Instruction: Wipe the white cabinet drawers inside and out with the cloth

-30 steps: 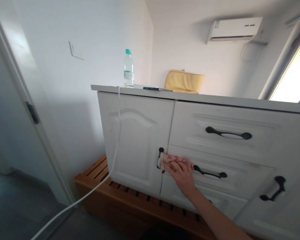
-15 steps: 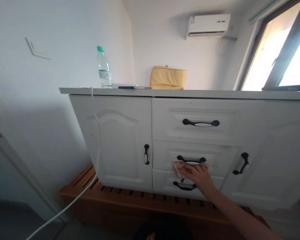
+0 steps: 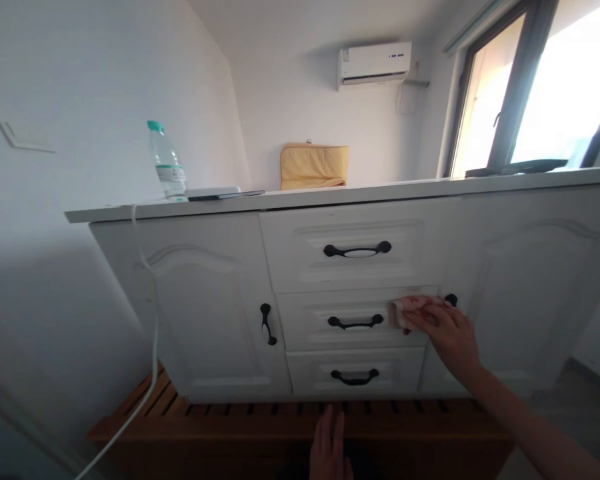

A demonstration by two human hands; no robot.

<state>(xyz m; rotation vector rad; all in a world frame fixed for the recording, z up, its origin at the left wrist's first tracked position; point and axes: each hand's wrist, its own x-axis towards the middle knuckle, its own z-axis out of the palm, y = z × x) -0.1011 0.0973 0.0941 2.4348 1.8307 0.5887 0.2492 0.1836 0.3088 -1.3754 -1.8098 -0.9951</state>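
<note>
My right hand (image 3: 449,327) presses a pink-and-white cloth (image 3: 411,308) against the right end of the middle drawer (image 3: 305,319) of a white cabinet. Its fingers are closed on the cloth, close to the black handle of the right door (image 3: 540,280). The middle drawer's black handle (image 3: 355,323) is just left of the cloth. Low in the view, my left hand (image 3: 327,443) has its fingers stretched out at the front edge of the slatted wooden bench (image 3: 230,423); whether it touches the wood I cannot tell.
On the cabinet top (image 3: 300,198) stand a clear bottle with a green cap (image 3: 167,160) and a flat dark device (image 3: 225,195). A dark object (image 3: 517,167) lies at the right. A white cable (image 3: 154,333) hangs down the left door. A yellow cloth (image 3: 314,167) is behind.
My right hand has moved the cloth right, from below the middle drawer's handle to that drawer's right end. My left hand has come up into view. The camera has turned right.
</note>
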